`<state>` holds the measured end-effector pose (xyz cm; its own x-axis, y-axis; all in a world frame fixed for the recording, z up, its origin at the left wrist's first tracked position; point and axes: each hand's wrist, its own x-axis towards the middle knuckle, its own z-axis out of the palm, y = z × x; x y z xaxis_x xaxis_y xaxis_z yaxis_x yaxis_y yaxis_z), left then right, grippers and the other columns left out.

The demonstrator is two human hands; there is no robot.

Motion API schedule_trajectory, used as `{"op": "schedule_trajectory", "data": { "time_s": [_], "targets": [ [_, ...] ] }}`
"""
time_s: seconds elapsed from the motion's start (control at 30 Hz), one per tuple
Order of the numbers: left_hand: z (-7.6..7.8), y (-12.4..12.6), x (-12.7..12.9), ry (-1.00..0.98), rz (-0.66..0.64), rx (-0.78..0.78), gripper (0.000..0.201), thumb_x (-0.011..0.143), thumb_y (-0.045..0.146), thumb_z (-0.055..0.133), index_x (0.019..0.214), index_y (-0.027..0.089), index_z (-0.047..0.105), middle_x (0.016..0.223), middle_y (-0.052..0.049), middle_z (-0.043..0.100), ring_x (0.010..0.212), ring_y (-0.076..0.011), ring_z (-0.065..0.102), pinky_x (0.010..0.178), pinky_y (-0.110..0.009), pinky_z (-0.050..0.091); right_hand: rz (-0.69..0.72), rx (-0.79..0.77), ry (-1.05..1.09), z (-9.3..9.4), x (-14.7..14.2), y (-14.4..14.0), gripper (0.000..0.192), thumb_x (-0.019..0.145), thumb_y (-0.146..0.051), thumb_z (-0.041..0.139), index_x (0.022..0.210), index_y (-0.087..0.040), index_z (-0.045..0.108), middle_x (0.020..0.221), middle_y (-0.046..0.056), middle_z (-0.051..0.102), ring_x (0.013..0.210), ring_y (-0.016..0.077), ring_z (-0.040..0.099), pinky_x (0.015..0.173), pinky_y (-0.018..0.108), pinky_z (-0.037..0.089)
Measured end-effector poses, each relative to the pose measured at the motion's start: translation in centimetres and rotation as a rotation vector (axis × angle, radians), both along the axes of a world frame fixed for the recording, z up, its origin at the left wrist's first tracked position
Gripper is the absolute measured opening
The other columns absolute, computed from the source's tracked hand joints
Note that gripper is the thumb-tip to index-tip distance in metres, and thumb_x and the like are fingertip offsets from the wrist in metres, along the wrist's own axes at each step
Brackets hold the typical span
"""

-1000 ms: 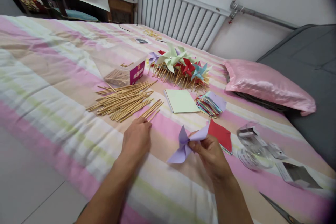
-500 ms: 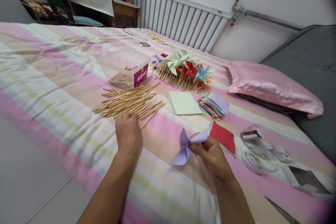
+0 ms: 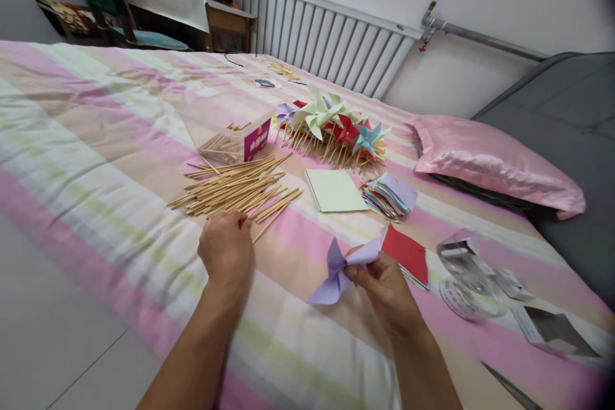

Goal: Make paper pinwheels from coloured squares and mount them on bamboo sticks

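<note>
Right hand (image 3: 384,291) pinching purple pinwheel (image 3: 339,269); left hand (image 3: 225,253) fingers hidden, grip untellable.

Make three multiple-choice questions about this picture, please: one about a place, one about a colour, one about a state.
1. Where do the loose wooden sticks lie?
A. on the striped bedsheet, in front of the clear box
B. on the pink pillow
C. on the floor

2. What colour is the paper pinwheel in the right hand?
A. red
B. light purple
C. green

3. What is the left hand doing?
A. holding scissors
B. resting flat on the pillow
C. closing its fingers on a stick at the near edge of the stick pile

Answers: 1 A, the sticks are spread on the bedsheet below the clear box. 2 B, the folded paper is lilac. 3 C, the fingers are curled where a stick pokes out.
</note>
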<state>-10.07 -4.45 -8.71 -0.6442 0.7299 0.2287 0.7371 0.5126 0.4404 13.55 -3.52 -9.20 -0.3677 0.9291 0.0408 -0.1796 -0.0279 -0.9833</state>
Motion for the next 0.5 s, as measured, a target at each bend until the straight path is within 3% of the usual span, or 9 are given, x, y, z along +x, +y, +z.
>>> {"op": "schedule_trajectory", "data": {
  "time_s": [0.17,0.3,0.4,0.5],
  "targets": [
    [0.0,-0.3,0.6,0.004,-0.099,0.244,0.018,0.079,0.026,0.055,0.082,0.019,0.072,0.081,-0.008,0.069,0.084,-0.0249,0.060,0.073,-0.035,0.044,-0.027,0.113,0.008,0.2,0.5,0.4,0.007,0.072,-0.025,0.073,0.077,-0.021,0.069,0.074,0.001,0.065,0.067,0.0129,0.059,0.060,0.023,0.048],
    [0.0,0.1,1.4,-0.216,-0.448,0.417,0.015,0.078,0.027,0.060,0.080,0.019,0.072,0.078,-0.004,0.071,0.071,-0.0177,0.060,0.068,-0.029,0.045,-0.050,0.325,-0.011,1.1,1.1,0.8,0.004,0.077,-0.024,0.068,0.077,-0.020,0.066,0.075,0.002,0.061,0.072,0.0154,0.058,0.061,0.026,0.049],
    [0.3,0.2,2.1,-0.373,-0.753,0.399,0.015,0.080,0.027,0.059,0.082,0.019,0.072,0.075,-0.003,0.070,0.066,-0.0131,0.058,0.058,-0.024,0.042,-0.154,0.555,-0.167,2.2,1.5,0.7,0.004,0.076,-0.019,0.068,0.078,-0.021,0.065,0.087,0.003,0.060,0.087,0.0175,0.057,0.074,0.030,0.049],
    [0.6,0.1,2.4,-0.425,-0.904,0.383,0.018,0.083,0.026,0.056,0.086,0.018,0.071,0.074,-0.003,0.067,0.064,-0.0112,0.055,0.055,-0.022,0.041,-0.272,0.737,-0.335,3.3,1.9,0.3,0.011,0.075,-0.013,0.068,0.081,-0.022,0.066,0.109,0.006,0.055,0.092,0.0176,0.056,0.080,0.033,0.048]
  ]
}}
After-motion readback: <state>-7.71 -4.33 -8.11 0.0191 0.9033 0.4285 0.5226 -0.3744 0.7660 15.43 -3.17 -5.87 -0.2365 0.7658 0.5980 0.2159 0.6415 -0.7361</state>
